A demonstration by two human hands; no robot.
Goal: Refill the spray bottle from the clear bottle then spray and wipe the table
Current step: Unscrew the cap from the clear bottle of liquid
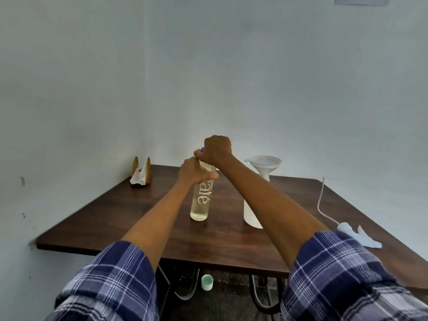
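Observation:
The clear bottle (201,202) stands upright on the dark wooden table (129,218), with white lettering on its side and pale liquid in its lower part. My left hand (195,170) grips it round the neck. My right hand (216,149) is curled over its top, where a bit of purple cap shows. To its right stands the white spray bottle (251,216) with a white funnel (264,163) in its mouth; my right forearm hides part of it. The spray head (345,227) with its tube lies on the table at the right beside a pale cloth (368,239).
A napkin holder (140,173) with white napkins stands at the table's far left corner, against the wall. A small green cap (206,282) lies on the floor under the table's near edge, among dark metal chair legs.

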